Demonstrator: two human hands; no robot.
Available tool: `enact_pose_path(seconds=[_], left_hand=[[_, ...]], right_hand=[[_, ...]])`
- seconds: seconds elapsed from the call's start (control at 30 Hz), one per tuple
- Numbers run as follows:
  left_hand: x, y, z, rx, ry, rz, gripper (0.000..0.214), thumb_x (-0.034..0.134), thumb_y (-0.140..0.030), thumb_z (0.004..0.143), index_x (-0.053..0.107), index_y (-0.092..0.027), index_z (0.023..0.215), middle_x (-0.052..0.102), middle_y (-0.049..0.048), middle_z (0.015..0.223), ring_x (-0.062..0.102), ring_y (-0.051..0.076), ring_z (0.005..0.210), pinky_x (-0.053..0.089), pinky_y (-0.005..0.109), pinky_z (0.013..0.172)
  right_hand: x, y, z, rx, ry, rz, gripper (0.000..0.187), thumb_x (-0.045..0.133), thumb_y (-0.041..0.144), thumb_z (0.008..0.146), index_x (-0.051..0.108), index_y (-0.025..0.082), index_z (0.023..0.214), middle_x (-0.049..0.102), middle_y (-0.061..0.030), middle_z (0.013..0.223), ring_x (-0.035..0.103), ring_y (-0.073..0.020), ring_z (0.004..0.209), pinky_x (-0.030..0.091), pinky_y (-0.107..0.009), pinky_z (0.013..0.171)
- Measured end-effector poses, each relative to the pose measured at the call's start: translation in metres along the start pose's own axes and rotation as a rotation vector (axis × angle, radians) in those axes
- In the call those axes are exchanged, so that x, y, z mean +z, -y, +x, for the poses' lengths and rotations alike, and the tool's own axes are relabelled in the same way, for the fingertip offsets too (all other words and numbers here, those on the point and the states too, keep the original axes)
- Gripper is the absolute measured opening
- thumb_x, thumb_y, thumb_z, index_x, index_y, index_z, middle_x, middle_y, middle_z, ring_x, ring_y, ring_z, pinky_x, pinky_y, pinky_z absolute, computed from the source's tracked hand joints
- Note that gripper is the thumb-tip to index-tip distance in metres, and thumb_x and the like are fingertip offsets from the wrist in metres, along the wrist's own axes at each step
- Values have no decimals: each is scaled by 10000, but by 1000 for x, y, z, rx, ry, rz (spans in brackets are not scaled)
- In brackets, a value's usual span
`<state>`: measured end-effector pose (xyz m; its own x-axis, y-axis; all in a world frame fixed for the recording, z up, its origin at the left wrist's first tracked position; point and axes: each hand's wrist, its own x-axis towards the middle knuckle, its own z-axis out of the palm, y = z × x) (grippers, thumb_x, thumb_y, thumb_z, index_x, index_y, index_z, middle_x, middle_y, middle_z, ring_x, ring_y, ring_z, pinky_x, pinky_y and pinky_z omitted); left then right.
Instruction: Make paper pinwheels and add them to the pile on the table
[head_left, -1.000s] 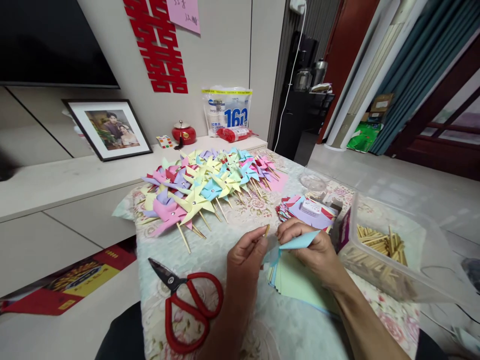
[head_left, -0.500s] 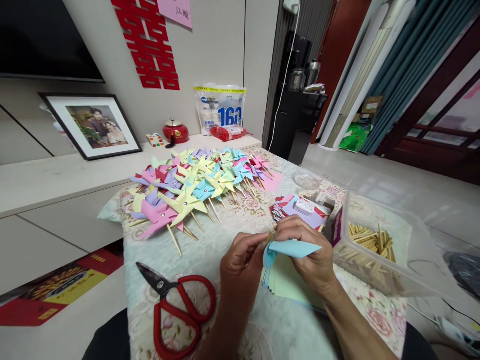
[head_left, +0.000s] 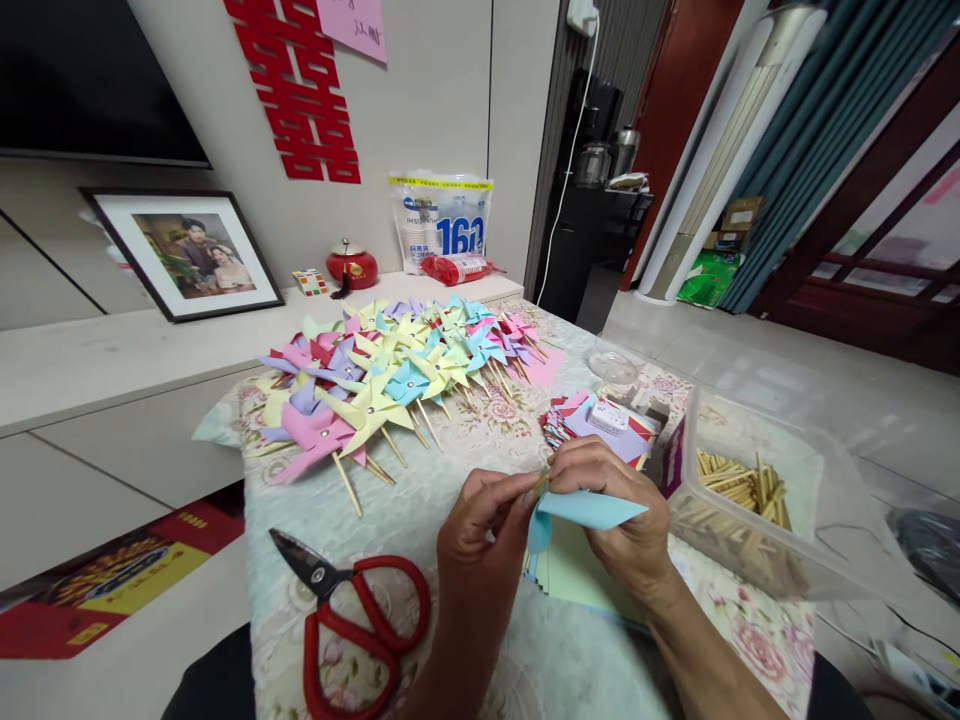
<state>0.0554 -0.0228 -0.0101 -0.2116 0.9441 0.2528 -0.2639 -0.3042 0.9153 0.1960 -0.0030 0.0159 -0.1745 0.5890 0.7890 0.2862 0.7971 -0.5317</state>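
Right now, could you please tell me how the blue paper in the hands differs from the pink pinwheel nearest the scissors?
The blue paper is held in the right hand; the pink pinwheel lies among other pinwheels. The pink pinwheel's blades spread around a central pin, while the blue paper is curled and partly hidden. Both are of single-coloured paper.

A lane of bare tablecloth (head_left: 401,515) runs between pinwheels (head_left: 409,382) and scissors (head_left: 322,584); the plastic box (head_left: 829,568) walls off the right side
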Motion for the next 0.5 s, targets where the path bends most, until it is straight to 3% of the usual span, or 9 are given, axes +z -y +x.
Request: enact_pose_path(seconds=[0.33, 0.5], left_hand=[[-5, 4, 1, 34, 19, 75, 109, 776, -295, 778, 819, -270, 875, 692, 56, 821, 637, 209, 780, 514, 296, 706], [-4, 4, 1, 58, -29, 98, 67, 782, -288, 770, 819, -267, 822, 685, 44, 784, 617, 185, 725, 489, 278, 672]], right_hand=[[1, 0, -1, -11, 40, -11, 172, 558, 105, 929, 684, 221, 913, 676, -66, 835, 638, -211, 820, 525, -386, 750], [2, 0, 0, -24, 54, -20, 178, 536, 113, 943, 678, 216, 913, 677, -71, 831, 637, -208, 818, 523, -382, 749]])
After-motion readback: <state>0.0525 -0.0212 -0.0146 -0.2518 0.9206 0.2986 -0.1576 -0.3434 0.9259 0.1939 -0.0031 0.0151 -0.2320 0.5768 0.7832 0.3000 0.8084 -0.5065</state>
